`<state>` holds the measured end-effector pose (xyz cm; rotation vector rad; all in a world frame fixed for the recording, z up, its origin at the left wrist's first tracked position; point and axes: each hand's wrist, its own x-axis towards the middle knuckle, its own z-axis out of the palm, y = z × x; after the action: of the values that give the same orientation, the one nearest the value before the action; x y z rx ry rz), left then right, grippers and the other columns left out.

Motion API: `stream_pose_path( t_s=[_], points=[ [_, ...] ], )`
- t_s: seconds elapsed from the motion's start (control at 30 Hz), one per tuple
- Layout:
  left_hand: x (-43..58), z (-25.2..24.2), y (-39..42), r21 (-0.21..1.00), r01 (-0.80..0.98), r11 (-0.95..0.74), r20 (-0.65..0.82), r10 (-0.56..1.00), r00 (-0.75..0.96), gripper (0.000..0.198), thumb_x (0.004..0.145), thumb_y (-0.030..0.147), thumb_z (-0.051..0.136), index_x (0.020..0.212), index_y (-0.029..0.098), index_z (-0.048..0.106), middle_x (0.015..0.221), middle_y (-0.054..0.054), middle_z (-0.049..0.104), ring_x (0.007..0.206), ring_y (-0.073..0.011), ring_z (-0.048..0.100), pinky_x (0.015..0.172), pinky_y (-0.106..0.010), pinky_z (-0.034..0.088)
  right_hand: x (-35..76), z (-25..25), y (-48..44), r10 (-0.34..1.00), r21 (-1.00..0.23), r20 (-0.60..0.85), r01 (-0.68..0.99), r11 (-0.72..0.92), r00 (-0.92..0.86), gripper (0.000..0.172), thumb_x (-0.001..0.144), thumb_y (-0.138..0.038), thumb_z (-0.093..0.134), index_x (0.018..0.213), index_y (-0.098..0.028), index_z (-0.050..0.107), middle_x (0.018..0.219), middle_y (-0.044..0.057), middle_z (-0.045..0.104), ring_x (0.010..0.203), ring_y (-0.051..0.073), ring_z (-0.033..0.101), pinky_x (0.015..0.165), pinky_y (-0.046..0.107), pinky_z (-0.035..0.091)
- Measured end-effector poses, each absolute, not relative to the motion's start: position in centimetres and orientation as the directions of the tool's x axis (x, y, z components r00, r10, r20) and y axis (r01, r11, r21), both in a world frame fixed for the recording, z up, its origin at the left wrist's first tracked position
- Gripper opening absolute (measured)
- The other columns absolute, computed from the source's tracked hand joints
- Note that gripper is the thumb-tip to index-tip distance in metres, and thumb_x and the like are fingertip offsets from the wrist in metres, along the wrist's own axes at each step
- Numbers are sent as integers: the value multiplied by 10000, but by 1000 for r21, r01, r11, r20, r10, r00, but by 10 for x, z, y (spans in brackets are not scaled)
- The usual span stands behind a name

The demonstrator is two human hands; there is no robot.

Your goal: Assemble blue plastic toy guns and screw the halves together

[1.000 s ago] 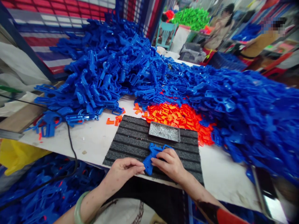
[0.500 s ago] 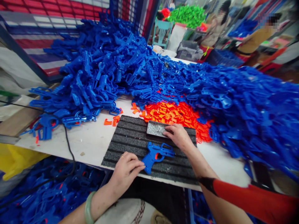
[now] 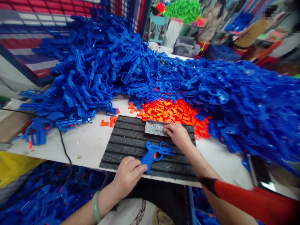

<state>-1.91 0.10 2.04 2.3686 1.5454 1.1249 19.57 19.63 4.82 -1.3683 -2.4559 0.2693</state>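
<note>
A blue plastic toy gun (image 3: 152, 157) lies on a dark ribbed mat (image 3: 126, 131), an orange trigger showing in its guard. My left hand (image 3: 131, 173) grips the bottom of its handle between thumb and fingers. Over the right end of a small tray (image 3: 156, 128) of tiny silvery metal parts is my right hand (image 3: 178, 135). Its fingertips are pinched together among the parts; whatever they hold is too small to make out. Behind the tray spreads a heap of orange plastic triggers (image 3: 171, 111).
Large piles of blue toy gun pieces (image 3: 98, 72) cover the table's back and right side. A black cable (image 3: 63, 140) hangs over the front edge at left. A phone-like dark object (image 3: 260, 172) lies at right. More blue pieces (image 3: 47, 190) sit below the table. Two people work in the background.
The view has shifted slightly. My right fingertips have closed together in the tray. My left hand has come further over the toy gun's handle, which stays on the mat.
</note>
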Motion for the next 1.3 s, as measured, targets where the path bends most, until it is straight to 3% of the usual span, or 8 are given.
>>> stream_pose_path(
  t_s=[0.3, 0.5, 0.6, 0.77, 0.87, 1.03, 1.13, 1.3],
  points=[
    [-36, 53, 49, 384, 824, -418, 534, 828, 171, 278, 948, 142, 496, 1190, 183, 624, 873, -59, 657, 798, -172, 549, 766, -324, 466, 195, 47, 195, 861, -327, 226, 797, 508, -456, 224, 917, -226, 515, 991, -211, 726, 965, 91, 720, 935, 244, 627, 854, 371, 493],
    [-7, 94, 144, 173, 954, -247, 107, 967, 231, 208, 902, 220, 551, 810, 167, 730, 844, -96, 677, 911, -262, 585, 797, -380, 452, 191, 56, 189, 902, -587, 265, 686, 430, -340, 206, 893, -244, 545, 941, -204, 742, 940, 79, 744, 913, 226, 670, 869, 373, 516],
    [9, 97, 164, 152, 964, -219, 54, 975, 213, 152, 822, 208, 625, 758, 119, 729, 806, -143, 681, 894, -302, 610, 761, -395, 452, 196, 61, 180, 927, -734, 240, 571, 368, -289, 213, 872, -270, 555, 940, -216, 749, 973, 68, 744, 923, 215, 678, 874, 368, 525],
    [12, 89, 165, 161, 960, -228, 37, 974, 225, 151, 827, 172, 595, 770, 130, 729, 774, -123, 685, 873, -278, 627, 754, -365, 447, 209, 64, 150, 990, -890, 50, 443, 105, -133, 226, 798, -380, 675, 952, -226, 736, 932, 42, 761, 873, 218, 699, 821, 356, 552],
    [8, 84, 164, 177, 958, -226, 55, 974, 220, 178, 859, 216, 589, 780, 135, 725, 810, -118, 689, 894, -265, 623, 776, -355, 448, 213, 58, 129, 986, -886, 31, 452, 103, -164, 181, 810, -392, 679, 871, -230, 729, 860, 32, 751, 799, 206, 690, 747, 335, 556],
    [9, 79, 167, 230, 948, -221, 121, 973, 198, 231, 925, 259, 531, 858, 122, 703, 873, -131, 686, 953, -282, 610, 812, -380, 456, 212, 42, 114, 895, -765, 266, 487, 421, -357, 140, 870, -351, 642, 844, -238, 722, 855, 41, 686, 841, 197, 636, 785, 341, 528],
    [9, 79, 164, 287, 932, -220, 167, 970, 177, 297, 971, 281, 452, 881, 116, 682, 893, -132, 686, 943, -261, 616, 848, -388, 458, 210, 37, 115, 854, -695, 320, 511, 506, -410, 126, 888, -311, 625, 874, -238, 726, 855, 51, 659, 848, 202, 609, 774, 348, 522],
    [-1, 83, 146, 509, 814, -278, 215, 957, 192, 245, 961, 290, 513, 864, 185, 711, 910, -32, 728, 898, -165, 652, 879, -289, 485, 208, 33, 117, 832, -656, 322, 528, 540, -451, 116, 900, -245, 603, 917, -228, 717, 878, 57, 652, 870, 206, 591, 785, 356, 516]
  ],
)
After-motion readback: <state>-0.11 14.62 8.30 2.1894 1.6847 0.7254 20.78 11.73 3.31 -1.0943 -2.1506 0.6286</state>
